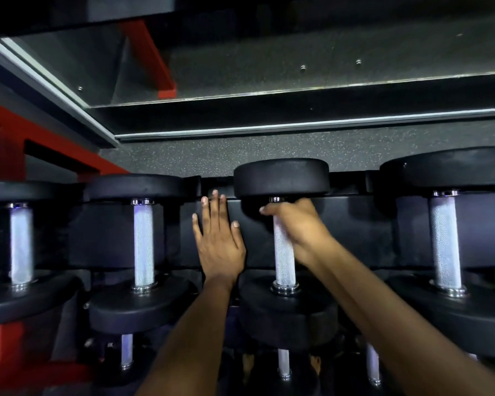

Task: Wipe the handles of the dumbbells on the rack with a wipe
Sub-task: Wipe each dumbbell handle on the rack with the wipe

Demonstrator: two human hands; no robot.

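Black rubber-headed dumbbells with knurled silver steel handles lie in a row on the dark metal rack (340,224), and more sit on the tier below, nearer the viewer. Taking the third dumbbell from the left (282,178) as landmark: the right hand (297,227) curls its fingers around the upper part of that dumbbell's handle (283,258), close under the far head; whether a wipe lies inside the grip cannot be told. Just left of the handle, the left hand (219,241) rests flat on the rack, fingers straight and spread. Beyond the dumbbell runs speckled grey rubber flooring (212,158).
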